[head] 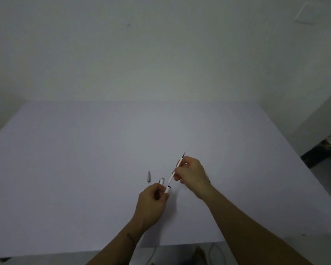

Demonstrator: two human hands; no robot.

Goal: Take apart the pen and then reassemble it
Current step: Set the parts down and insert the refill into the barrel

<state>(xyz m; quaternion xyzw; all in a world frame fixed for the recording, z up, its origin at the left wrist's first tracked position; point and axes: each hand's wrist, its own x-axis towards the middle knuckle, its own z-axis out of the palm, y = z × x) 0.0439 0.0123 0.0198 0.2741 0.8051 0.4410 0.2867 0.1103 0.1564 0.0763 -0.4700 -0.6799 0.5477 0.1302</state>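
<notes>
My left hand (153, 202) grips a white pen barrel (167, 189) whose open dark end points up and right. A second white piece with a silver end (161, 181) sticks out above the same hand. My right hand (191, 173) pinches the thin white ink refill (172, 176), tilted with its dark tip (183, 155) pointing away from me. The refill's lower end hovers just above the barrel's opening, a small gap between them. A small silver cone-shaped pen part (148, 176) lies on the table to the left of both hands.
The work surface is a wide pale lilac table (84, 169) against a white wall. Its front edge runs near the bottom of the view, with cables on the floor below. Dark objects lie on the floor beyond the right edge.
</notes>
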